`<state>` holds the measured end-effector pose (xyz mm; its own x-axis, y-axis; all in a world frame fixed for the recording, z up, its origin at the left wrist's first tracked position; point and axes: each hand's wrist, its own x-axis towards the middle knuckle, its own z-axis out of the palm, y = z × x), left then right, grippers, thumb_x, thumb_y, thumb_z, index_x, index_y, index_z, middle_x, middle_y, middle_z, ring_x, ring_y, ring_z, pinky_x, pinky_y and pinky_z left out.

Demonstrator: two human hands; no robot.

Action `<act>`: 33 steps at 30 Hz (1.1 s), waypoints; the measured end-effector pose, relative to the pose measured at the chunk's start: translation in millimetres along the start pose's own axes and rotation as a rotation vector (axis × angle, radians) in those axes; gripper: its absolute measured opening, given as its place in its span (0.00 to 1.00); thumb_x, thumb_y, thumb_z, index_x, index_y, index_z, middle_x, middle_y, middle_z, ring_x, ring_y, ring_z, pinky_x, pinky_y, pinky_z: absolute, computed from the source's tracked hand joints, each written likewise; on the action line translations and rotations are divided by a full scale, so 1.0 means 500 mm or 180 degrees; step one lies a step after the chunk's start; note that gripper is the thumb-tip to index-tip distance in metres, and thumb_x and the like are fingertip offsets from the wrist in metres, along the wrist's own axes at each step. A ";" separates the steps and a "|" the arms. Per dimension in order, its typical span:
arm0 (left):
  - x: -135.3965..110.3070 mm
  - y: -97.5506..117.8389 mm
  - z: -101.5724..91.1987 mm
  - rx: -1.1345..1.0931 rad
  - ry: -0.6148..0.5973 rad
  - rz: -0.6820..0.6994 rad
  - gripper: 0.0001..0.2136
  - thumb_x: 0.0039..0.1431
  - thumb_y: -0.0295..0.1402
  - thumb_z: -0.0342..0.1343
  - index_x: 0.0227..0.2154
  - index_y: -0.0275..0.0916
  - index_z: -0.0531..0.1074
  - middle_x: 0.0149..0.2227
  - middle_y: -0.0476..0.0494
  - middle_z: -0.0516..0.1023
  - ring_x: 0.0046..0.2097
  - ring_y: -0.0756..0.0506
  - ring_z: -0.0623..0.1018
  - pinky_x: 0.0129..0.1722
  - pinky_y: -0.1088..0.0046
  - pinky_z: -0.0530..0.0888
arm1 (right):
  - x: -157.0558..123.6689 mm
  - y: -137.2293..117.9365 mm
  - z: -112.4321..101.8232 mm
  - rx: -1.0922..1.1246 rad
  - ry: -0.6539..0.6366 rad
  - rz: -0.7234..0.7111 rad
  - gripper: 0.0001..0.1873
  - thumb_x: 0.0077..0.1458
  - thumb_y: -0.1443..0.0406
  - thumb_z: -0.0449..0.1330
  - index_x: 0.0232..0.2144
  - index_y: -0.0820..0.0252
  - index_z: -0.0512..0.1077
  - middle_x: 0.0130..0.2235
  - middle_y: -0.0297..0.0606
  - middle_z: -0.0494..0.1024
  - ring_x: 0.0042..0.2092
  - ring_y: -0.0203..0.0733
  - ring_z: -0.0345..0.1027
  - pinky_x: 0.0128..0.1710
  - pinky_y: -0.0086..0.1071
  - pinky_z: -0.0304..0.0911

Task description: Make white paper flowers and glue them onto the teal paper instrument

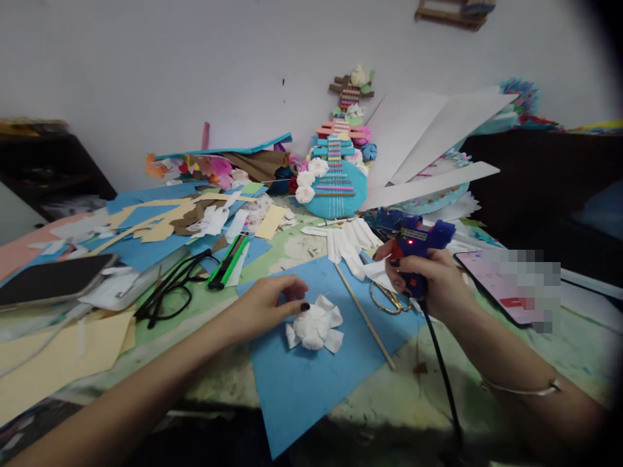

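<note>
A white paper flower [315,327] with folded petals lies on a blue paper sheet [287,402]. At its upper left is my left hand [272,301], thumb and fingers apart, the thumb tip at the flower's edge; whether it touches cannot be made out. My right hand [433,275] is wrapped round a blue glue gun [418,237] with a lit red lamp, its nozzle side pointing left and away. A black cord [442,370] runs down from its handle. Below the gun sit gold-handled scissors [389,299]. Between the flower and the scissors lies a thin wooden stick [365,314].
White paper strips [348,243] lie behind the blue sheet. Leftward are a green cutter [228,263], black glasses [170,292], a dark phone [53,279] and paper scraps. Another phone [496,285] lies at right. A turquoise paper instrument [335,188] leans against the wall.
</note>
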<state>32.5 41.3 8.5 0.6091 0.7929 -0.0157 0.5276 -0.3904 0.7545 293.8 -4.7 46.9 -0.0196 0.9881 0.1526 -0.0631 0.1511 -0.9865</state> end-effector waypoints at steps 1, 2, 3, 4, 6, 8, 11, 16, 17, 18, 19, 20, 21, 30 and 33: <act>0.009 -0.001 0.000 0.0008 -0.0014 0.0009 0.12 0.56 0.35 0.53 0.40 0.37 0.73 0.42 0.40 0.78 0.42 0.43 0.77 0.39 0.68 0.72 | 0.003 0.008 -0.001 0.0095 -0.0050 0.0065 0.05 0.44 0.70 0.58 0.28 0.63 0.72 0.16 0.29 0.66 0.18 0.30 0.56 0.17 0.25 0.48; 0.019 -0.002 -0.002 -0.0006 -0.0061 0.0037 0.12 0.56 0.34 0.52 0.41 0.37 0.73 0.44 0.40 0.78 0.42 0.44 0.76 0.40 0.68 0.71 | 0.005 0.018 -0.002 0.0188 -0.0066 0.0118 0.04 0.44 0.69 0.59 0.27 0.63 0.72 0.17 0.30 0.66 0.17 0.29 0.55 0.16 0.25 0.48; 0.030 -0.002 -0.004 -0.0039 -0.0138 0.0079 0.12 0.56 0.33 0.51 0.42 0.37 0.73 0.45 0.40 0.78 0.43 0.44 0.76 0.41 0.68 0.71 | 0.005 0.027 -0.003 0.0259 -0.0054 0.0179 0.04 0.44 0.69 0.60 0.27 0.63 0.71 0.19 0.30 0.68 0.17 0.29 0.56 0.16 0.24 0.48; 0.042 -0.002 -0.006 -0.0092 -0.0233 0.0132 0.12 0.56 0.30 0.51 0.42 0.37 0.73 0.46 0.40 0.78 0.44 0.44 0.76 0.42 0.69 0.71 | 0.004 0.035 -0.003 0.0304 -0.0023 0.0246 0.04 0.44 0.68 0.60 0.27 0.63 0.71 0.20 0.31 0.69 0.17 0.29 0.56 0.15 0.24 0.48; 0.064 -0.001 -0.008 -0.0190 -0.0479 0.0219 0.14 0.54 0.28 0.51 0.43 0.35 0.74 0.44 0.39 0.79 0.43 0.45 0.76 0.42 0.70 0.70 | -0.001 0.048 -0.001 0.0340 0.0033 0.0370 0.06 0.44 0.67 0.62 0.29 0.63 0.71 0.22 0.31 0.71 0.17 0.28 0.57 0.14 0.23 0.49; 0.082 0.000 -0.003 -0.0219 -0.0705 0.0270 0.14 0.53 0.30 0.55 0.42 0.33 0.75 0.39 0.40 0.80 0.38 0.46 0.76 0.37 0.72 0.70 | -0.006 0.052 0.001 0.0372 0.0040 0.0451 0.08 0.44 0.67 0.64 0.30 0.62 0.71 0.23 0.32 0.73 0.17 0.28 0.57 0.14 0.23 0.50; 0.094 0.001 0.012 -0.0398 -0.0822 0.0275 0.13 0.50 0.32 0.59 0.38 0.33 0.78 0.32 0.42 0.80 0.33 0.47 0.75 0.31 0.74 0.68 | -0.013 0.046 -0.001 0.0402 -0.0006 0.0411 0.10 0.45 0.65 0.64 0.33 0.62 0.71 0.26 0.35 0.76 0.16 0.28 0.57 0.12 0.23 0.51; 0.088 0.001 0.035 -0.0669 -0.0611 0.0204 0.08 0.49 0.31 0.58 0.31 0.34 0.79 0.31 0.42 0.81 0.32 0.47 0.76 0.31 0.74 0.69 | -0.019 0.023 -0.023 0.0402 -0.0310 0.0356 0.07 0.46 0.64 0.62 0.28 0.62 0.72 0.29 0.42 0.79 0.14 0.29 0.57 0.10 0.25 0.49; 0.085 0.000 0.037 -0.0672 -0.0507 0.0174 0.08 0.50 0.31 0.58 0.32 0.34 0.79 0.31 0.42 0.81 0.32 0.47 0.76 0.31 0.74 0.69 | -0.020 0.019 -0.028 0.0402 -0.0430 0.0402 0.08 0.47 0.63 0.62 0.27 0.63 0.72 0.28 0.42 0.78 0.14 0.29 0.57 0.10 0.25 0.49; 0.081 -0.001 0.037 -0.0686 -0.0405 0.0133 0.09 0.50 0.31 0.57 0.32 0.34 0.78 0.31 0.42 0.80 0.32 0.47 0.76 0.31 0.74 0.69 | -0.021 0.017 -0.033 0.0396 -0.0552 0.0467 0.09 0.46 0.61 0.63 0.27 0.63 0.73 0.27 0.41 0.77 0.14 0.28 0.57 0.10 0.25 0.50; 0.077 -0.001 0.037 -0.0698 -0.0310 0.0086 0.09 0.50 0.32 0.57 0.32 0.34 0.78 0.30 0.42 0.80 0.32 0.48 0.76 0.31 0.74 0.69 | -0.023 0.016 -0.038 0.0378 -0.0668 0.0551 0.11 0.45 0.60 0.64 0.26 0.63 0.73 0.27 0.39 0.76 0.15 0.28 0.57 0.10 0.25 0.50; 0.072 0.000 0.036 -0.0700 -0.0227 0.0029 0.09 0.50 0.32 0.57 0.32 0.34 0.78 0.30 0.43 0.79 0.31 0.48 0.75 0.29 0.75 0.69 | -0.026 0.016 -0.042 0.0325 -0.0780 0.0663 0.12 0.44 0.58 0.65 0.26 0.63 0.73 0.26 0.38 0.75 0.15 0.28 0.57 0.11 0.24 0.50; 0.066 0.001 0.034 -0.0703 -0.0152 -0.0045 0.08 0.50 0.32 0.58 0.31 0.34 0.78 0.29 0.44 0.79 0.30 0.49 0.74 0.28 0.75 0.68 | -0.028 0.017 -0.044 0.0226 -0.0875 0.0777 0.14 0.43 0.57 0.66 0.25 0.64 0.73 0.25 0.37 0.73 0.15 0.28 0.57 0.11 0.24 0.50; 0.016 0.026 0.027 -0.1153 0.0350 -0.0625 0.04 0.48 0.30 0.57 0.27 0.35 0.72 0.26 0.48 0.73 0.26 0.52 0.69 0.25 0.78 0.65 | -0.054 0.033 -0.012 -0.0653 -0.1147 0.1207 0.13 0.40 0.57 0.67 0.24 0.62 0.75 0.21 0.36 0.72 0.20 0.34 0.63 0.17 0.26 0.58; 0.002 0.026 0.033 -0.1421 0.0494 -0.0586 0.03 0.48 0.29 0.56 0.26 0.35 0.71 0.25 0.50 0.72 0.27 0.52 0.70 0.27 0.77 0.67 | -0.061 0.034 0.004 -0.0797 -0.1149 0.1268 0.09 0.41 0.60 0.67 0.23 0.60 0.75 0.20 0.34 0.72 0.21 0.33 0.63 0.19 0.26 0.59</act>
<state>49.9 29.4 7.5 0.4167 0.9032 -0.1028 0.2928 -0.0263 0.9558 291.2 -32.5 25.5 -0.3345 0.9043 -0.2652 0.2552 -0.1839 -0.9492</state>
